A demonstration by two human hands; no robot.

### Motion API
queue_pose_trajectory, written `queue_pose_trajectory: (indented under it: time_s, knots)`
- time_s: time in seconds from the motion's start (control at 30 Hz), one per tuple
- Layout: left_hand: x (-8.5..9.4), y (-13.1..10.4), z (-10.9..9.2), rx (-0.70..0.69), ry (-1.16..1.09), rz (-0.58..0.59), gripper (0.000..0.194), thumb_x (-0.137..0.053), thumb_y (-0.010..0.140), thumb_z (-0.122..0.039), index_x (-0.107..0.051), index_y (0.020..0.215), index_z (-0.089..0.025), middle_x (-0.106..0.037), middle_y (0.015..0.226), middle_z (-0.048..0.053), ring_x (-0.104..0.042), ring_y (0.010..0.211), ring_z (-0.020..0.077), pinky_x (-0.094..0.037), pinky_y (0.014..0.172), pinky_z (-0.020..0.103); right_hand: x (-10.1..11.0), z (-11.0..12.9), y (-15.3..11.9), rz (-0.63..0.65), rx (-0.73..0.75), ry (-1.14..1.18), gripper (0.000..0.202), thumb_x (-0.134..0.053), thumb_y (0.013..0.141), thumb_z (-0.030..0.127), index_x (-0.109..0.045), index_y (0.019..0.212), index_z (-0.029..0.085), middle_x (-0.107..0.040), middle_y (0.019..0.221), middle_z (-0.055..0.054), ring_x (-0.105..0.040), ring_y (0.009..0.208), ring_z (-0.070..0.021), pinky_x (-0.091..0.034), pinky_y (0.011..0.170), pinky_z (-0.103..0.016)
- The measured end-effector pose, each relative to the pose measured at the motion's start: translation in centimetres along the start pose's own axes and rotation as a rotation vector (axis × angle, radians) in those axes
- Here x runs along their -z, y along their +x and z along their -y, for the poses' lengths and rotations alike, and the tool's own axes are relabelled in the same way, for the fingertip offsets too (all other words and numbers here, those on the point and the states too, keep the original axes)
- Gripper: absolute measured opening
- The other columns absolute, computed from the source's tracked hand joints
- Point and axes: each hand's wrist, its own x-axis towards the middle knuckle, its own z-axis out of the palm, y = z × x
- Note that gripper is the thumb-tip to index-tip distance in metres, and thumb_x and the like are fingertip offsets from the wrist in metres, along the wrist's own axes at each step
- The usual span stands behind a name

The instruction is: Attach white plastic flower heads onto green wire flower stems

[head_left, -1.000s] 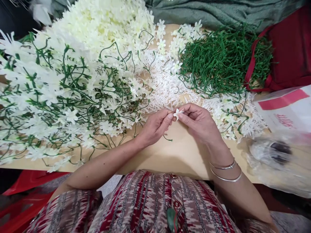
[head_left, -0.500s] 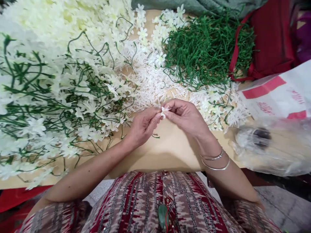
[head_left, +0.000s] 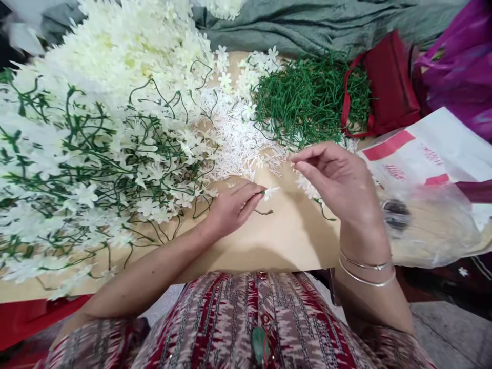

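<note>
Near the middle of the table (head_left: 269, 241), my left hand (head_left: 234, 207) pinches a green stem with a small white flower (head_left: 271, 192) at its tip. My right hand (head_left: 338, 179) is raised to the right of it, thumb and forefinger brought together; whether something small is between them I cannot make out. Just beyond the hands lies a spread of thin white sticks (head_left: 238, 138). A pile of green stems (head_left: 307, 97) is behind my right hand. White flowers with green stems (head_left: 84, 195) are heaped on the left.
Large white petals (head_left: 134, 46) are piled at the back left. On the right are a red bag (head_left: 392, 87), a white printed bag (head_left: 442, 148), a clear plastic bag (head_left: 434, 225) and a purple bag (head_left: 461, 77). Grey-green cloth (head_left: 300, 25) runs along the back.
My right hand has parted from the flower and moved right. My left hand still holds the flower, now turned rightward. The view has shifted, showing more of the back and the purple bag.
</note>
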Motion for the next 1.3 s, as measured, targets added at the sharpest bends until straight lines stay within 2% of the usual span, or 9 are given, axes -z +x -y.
queue_pose_trajectory:
  time_s: [0.2,0.4,0.67,0.8,0.87,0.97,1.07,1.23,1.3]
  knots:
    - [-0.4,-0.6,0.3,-0.129,-0.009,0.141,0.018,-0.055,0.107,-0.023,-0.071,0.106,-0.015,-0.077,0.107,0.011,-0.075,0.099,0.0172,-0.062,0.087,0.028,2.8,-1.4,-1.8,-0.054,-0.066,-0.490,0.009,-0.067,0.087,0.032,-0.070,0.090,0.024,-0.075,0.088,-0.006,-0.067,0.078,-0.0226,-0.053,0.077,-0.040]
    - [-0.6,-0.6,0.4,-0.093,0.037,0.153,0.018,-0.057,0.107,-0.027,-0.070,0.104,-0.016,-0.076,0.108,0.010,-0.074,0.097,0.0180,-0.061,0.087,0.030,1.6,-3.8,-3.1,-0.004,-0.096,-0.713,0.010,-0.066,0.087,0.030,-0.069,0.091,0.023,-0.073,0.086,-0.008,-0.064,0.073,-0.0244,-0.047,0.070,-0.039]
    - [-0.4,-0.5,0.1,-0.002,0.037,0.050,0.021,-0.062,0.105,-0.029,-0.064,0.122,-0.016,-0.073,0.116,0.012,-0.074,0.107,0.0204,-0.062,0.095,0.035,-2.3,-2.7,-2.2,0.126,0.065,-0.611,0.014,-0.059,0.093,0.020,-0.070,0.085,0.023,-0.073,0.086,-0.007,-0.066,0.078,-0.0244,-0.046,0.074,-0.040]
    - [-0.5,-0.4,0.3,0.071,0.008,-0.031,0.034,-0.054,0.107,-0.020,-0.055,0.142,-0.020,-0.068,0.134,0.013,-0.075,0.098,0.0142,-0.062,0.096,0.033,-2.6,-1.1,-1.4,0.055,0.040,-0.398,0.011,-0.065,0.093,0.025,-0.073,0.085,0.024,-0.075,0.088,-0.004,-0.066,0.077,-0.0212,-0.049,0.076,-0.039]
    - [-0.5,-0.3,0.5,0.056,0.005,-0.071,0.037,-0.055,0.107,-0.019,-0.054,0.144,-0.021,-0.068,0.136,0.013,-0.075,0.104,0.0157,-0.062,0.099,0.034,-2.9,-0.6,-1.0,0.116,-0.006,-0.226,0.008,-0.069,0.091,0.028,-0.074,0.085,0.025,-0.075,0.085,-0.002,-0.066,0.076,-0.0192,-0.051,0.076,-0.036]
    - [-0.4,-0.2,0.7,0.038,0.010,-0.139,0.027,-0.059,0.105,-0.019,-0.063,0.132,-0.021,-0.076,0.119,0.009,-0.074,0.110,0.0180,-0.062,0.097,0.033,-3.7,-0.2,-0.5,0.240,-0.079,0.020,0.005,-0.075,0.085,0.029,-0.073,0.084,0.024,-0.075,0.081,0.001,-0.067,0.075,-0.0169,-0.053,0.073,-0.032]
    - [-0.1,0.0,0.7,0.089,-0.019,-0.216,0.011,-0.064,0.102,-0.018,-0.069,0.112,-0.020,-0.078,0.096,0.003,-0.075,0.089,0.0134,-0.061,0.081,0.025,-4.1,-0.4,0.1,0.242,-0.131,0.122,0.014,-0.077,0.084,0.034,-0.069,0.085,0.023,-0.075,0.080,0.001,-0.067,0.073,-0.0163,-0.053,0.068,-0.030]
    - [0.1,0.2,0.4,0.247,-0.091,-0.297,0.007,-0.069,0.099,-0.022,-0.069,0.093,-0.018,-0.075,0.081,0.001,-0.068,0.069,0.0098,-0.054,0.065,0.020,-3.3,-1.6,0.9,0.018,-0.022,-0.247,0.012,-0.070,0.090,0.033,-0.067,0.083,0.023,-0.071,0.081,-0.001,-0.063,0.070,-0.0171,-0.050,0.070,-0.033]
    - [0.0,0.2,0.3,0.309,-0.136,-0.298,0.013,-0.070,0.098,-0.026,-0.068,0.088,-0.018,-0.073,0.076,0.000,-0.064,0.064,0.0092,-0.051,0.060,0.020,-3.2,-2.1,0.9,0.030,0.011,-0.437,0.013,-0.073,0.088,0.033,-0.069,0.082,0.022,-0.071,0.085,-0.004,-0.061,0.071,-0.0186,-0.049,0.071,-0.035]
